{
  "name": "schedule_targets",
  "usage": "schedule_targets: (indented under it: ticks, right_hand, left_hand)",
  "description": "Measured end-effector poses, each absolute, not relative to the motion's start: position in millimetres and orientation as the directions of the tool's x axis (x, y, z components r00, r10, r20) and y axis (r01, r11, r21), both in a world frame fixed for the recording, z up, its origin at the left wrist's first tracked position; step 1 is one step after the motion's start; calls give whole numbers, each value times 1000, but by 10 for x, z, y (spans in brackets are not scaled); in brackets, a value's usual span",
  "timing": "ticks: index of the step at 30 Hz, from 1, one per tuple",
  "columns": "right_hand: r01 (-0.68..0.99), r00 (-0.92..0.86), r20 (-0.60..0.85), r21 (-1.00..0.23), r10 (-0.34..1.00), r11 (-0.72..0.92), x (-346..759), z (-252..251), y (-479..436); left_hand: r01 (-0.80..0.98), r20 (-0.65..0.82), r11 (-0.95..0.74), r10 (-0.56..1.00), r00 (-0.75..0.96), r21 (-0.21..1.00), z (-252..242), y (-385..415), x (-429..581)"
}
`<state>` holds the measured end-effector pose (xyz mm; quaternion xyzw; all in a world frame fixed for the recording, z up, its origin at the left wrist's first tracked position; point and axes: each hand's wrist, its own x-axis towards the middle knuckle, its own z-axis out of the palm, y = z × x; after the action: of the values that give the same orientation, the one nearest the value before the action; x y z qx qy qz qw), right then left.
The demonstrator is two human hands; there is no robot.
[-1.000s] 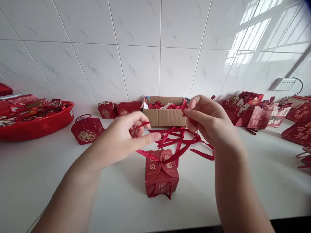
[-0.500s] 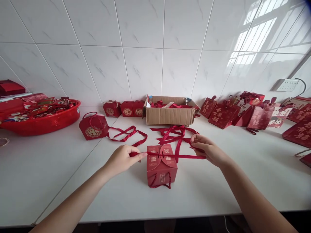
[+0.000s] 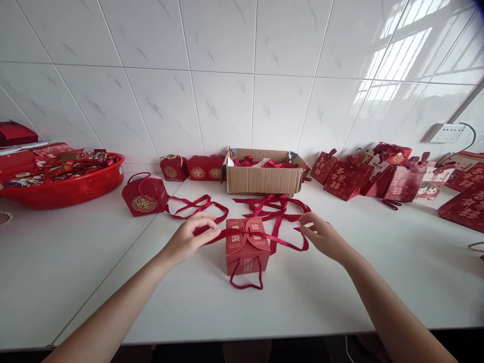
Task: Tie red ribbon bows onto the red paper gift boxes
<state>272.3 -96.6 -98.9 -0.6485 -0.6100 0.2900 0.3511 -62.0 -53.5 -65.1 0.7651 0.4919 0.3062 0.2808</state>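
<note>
A red gift box [image 3: 247, 252] with gold characters and interlocking round top flaps stands upright before me, its twisted cord handle hanging in front. A red ribbon [image 3: 282, 241] passes through the slots at the top of the box. My left hand [image 3: 191, 236] is at the box's left, thumb and fingers apart, beside the ribbon's left end, which runs behind the thumb. To the right, my right hand [image 3: 321, 236] has its fingers loosely curved and apart, with the slack ribbon bend just beside it. Loose red ribbons [image 3: 278, 209] lie behind the box.
A cardboard box [image 3: 262, 180] of red ribbon stands by the tiled wall. At left are a red basin [image 3: 75, 189] of wrapped sweets and a corded red box [image 3: 145, 196]. Smaller red boxes [image 3: 198, 168] line the wall. Several red bags [image 3: 348, 177] stand at right.
The ribbon was stretched taut between both hands; now its right part sags in a curve. Both hands have loosened their pinch. The gift box has shifted slightly up and left in view.
</note>
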Motion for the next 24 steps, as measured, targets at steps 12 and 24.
schedule_targets:
  ticks: [12,24]
  right_hand:
    - [594,-451,-101,-776,887,214,2196,-561,-658]
    - [207,-554,-50,-975,831,79,2263,-600,-746]
  left_hand:
    - [670,267,-462,886,379,582,-342,-477,-138]
    - [432,-11,-204,895,445,879,-640,-545,-7]
